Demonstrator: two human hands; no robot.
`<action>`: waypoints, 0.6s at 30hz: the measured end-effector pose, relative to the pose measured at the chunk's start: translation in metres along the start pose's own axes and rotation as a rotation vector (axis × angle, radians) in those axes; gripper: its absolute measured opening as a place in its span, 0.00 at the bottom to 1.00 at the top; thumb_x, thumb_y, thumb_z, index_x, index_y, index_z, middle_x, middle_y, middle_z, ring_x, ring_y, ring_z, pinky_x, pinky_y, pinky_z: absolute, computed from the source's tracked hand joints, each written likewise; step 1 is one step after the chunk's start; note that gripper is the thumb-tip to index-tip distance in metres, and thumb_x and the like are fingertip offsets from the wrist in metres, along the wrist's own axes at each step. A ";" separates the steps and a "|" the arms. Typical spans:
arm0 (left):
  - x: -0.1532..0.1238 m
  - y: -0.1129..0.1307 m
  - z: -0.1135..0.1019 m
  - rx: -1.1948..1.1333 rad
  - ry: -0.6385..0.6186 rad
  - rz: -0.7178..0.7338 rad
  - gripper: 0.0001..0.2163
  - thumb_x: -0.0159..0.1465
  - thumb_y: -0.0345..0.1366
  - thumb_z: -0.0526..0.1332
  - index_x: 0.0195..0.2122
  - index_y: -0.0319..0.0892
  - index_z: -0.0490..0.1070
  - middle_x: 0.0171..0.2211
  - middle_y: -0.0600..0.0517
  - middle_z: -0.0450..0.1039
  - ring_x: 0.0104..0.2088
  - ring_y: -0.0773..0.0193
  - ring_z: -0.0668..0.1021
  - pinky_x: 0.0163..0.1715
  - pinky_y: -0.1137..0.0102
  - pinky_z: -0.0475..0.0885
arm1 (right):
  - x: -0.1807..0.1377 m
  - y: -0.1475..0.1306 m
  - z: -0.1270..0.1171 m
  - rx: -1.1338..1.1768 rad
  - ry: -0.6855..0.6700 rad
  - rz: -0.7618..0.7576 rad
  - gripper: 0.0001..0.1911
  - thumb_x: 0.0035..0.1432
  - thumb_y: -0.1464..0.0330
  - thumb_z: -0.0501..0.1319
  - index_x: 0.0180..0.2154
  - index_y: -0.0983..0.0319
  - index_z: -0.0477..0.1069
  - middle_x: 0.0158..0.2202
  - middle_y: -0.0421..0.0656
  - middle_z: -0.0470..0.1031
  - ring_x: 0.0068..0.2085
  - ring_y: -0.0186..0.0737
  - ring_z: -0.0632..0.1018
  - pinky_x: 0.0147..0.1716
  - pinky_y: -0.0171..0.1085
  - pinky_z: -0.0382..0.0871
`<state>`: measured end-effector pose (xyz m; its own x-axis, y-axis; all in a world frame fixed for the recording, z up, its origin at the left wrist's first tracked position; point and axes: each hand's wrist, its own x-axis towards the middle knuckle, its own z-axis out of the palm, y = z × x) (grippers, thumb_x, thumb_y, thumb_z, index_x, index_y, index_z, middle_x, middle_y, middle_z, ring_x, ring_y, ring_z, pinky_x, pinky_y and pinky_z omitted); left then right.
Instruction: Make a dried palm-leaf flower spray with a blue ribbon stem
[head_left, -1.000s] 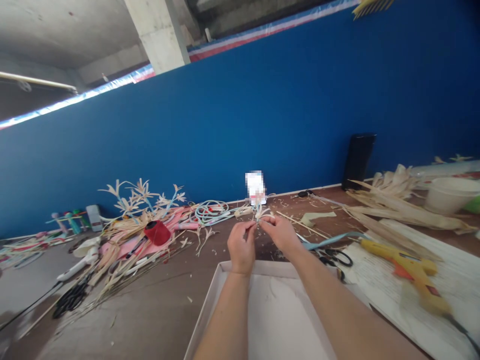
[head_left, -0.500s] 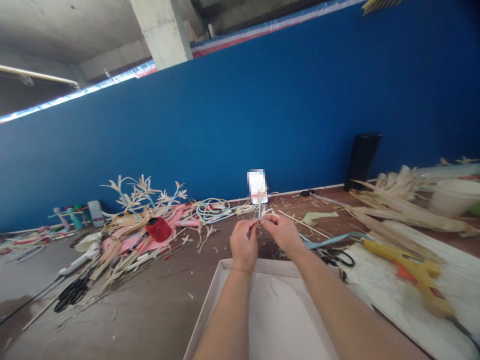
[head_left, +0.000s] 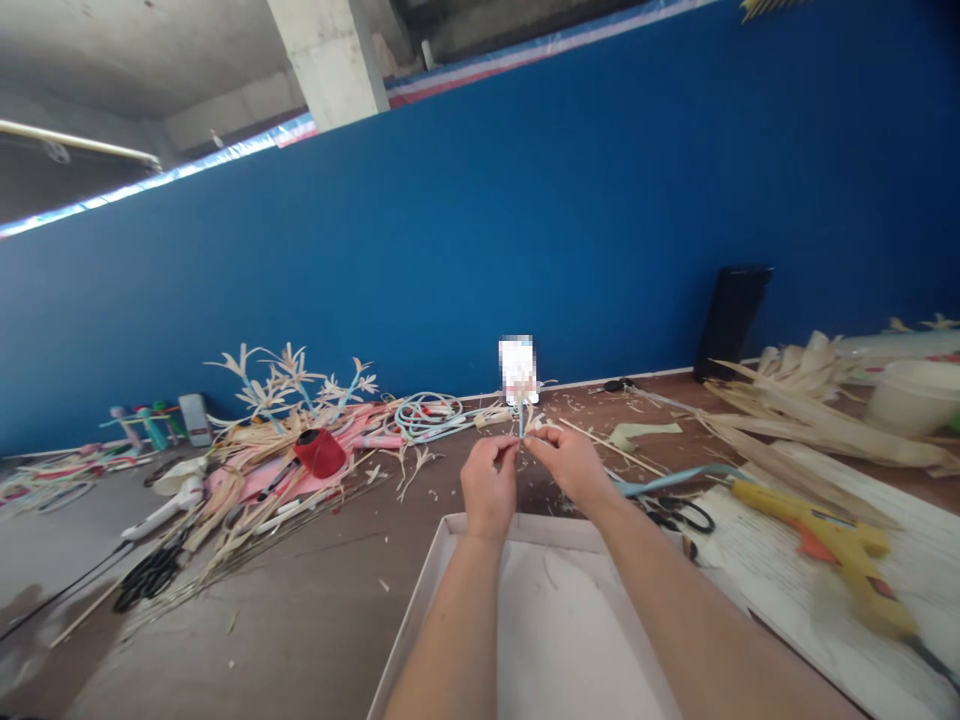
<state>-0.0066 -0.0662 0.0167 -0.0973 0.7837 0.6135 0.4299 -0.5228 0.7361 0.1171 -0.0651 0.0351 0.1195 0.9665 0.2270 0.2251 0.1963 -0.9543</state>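
Both hands meet at the far edge of a white shallow box [head_left: 562,620]. Between their fingertips stands a small husk flower with a light-blue stem [head_left: 521,417], held upright, pale petals at its top. My left hand [head_left: 489,485] pinches the stem's lower end from the left. My right hand [head_left: 574,465] is closed on the same spot from the right, thumb and forefinger together. Just behind the flower is a bright blurred panel [head_left: 517,365], leaning near the blue wall. The exact grip of the fingertips is too small to make out.
To the left lie a red thread spool [head_left: 320,454], finished husk flowers [head_left: 289,375], black scissors [head_left: 154,572] and light-blue cord [head_left: 427,415]. On the right are a yellow glue gun [head_left: 840,540], another pair of scissors [head_left: 690,514], dried husks [head_left: 817,415] and a white tub [head_left: 911,393].
The view has shifted slightly, so the tabletop things sit a little further right. Both hands keep their pinch on the stem, with hardly any visible movement.
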 end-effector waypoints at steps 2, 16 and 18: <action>0.000 0.000 0.000 -0.008 0.001 -0.039 0.06 0.57 0.31 0.57 0.32 0.42 0.73 0.31 0.52 0.73 0.33 0.68 0.73 0.35 0.73 0.67 | -0.001 -0.002 -0.001 0.003 -0.009 0.001 0.12 0.46 0.62 0.57 0.27 0.63 0.74 0.22 0.38 0.71 0.25 0.33 0.67 0.26 0.32 0.60; 0.002 0.004 -0.002 -0.087 -0.022 -0.178 0.06 0.55 0.35 0.59 0.31 0.42 0.73 0.30 0.52 0.74 0.30 0.67 0.73 0.33 0.73 0.67 | 0.001 0.005 -0.002 -0.013 -0.036 -0.076 0.13 0.47 0.61 0.58 0.28 0.63 0.73 0.25 0.40 0.73 0.29 0.36 0.69 0.31 0.34 0.61; 0.002 0.005 -0.002 -0.100 -0.023 -0.187 0.06 0.55 0.36 0.59 0.31 0.42 0.73 0.29 0.52 0.74 0.30 0.67 0.74 0.33 0.73 0.67 | 0.001 0.005 -0.002 -0.020 -0.035 -0.078 0.12 0.47 0.61 0.58 0.28 0.63 0.73 0.25 0.40 0.73 0.29 0.36 0.70 0.31 0.34 0.61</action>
<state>-0.0065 -0.0684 0.0221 -0.1464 0.8769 0.4579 0.3153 -0.3974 0.8618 0.1200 -0.0633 0.0308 0.0665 0.9537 0.2933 0.2517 0.2684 -0.9298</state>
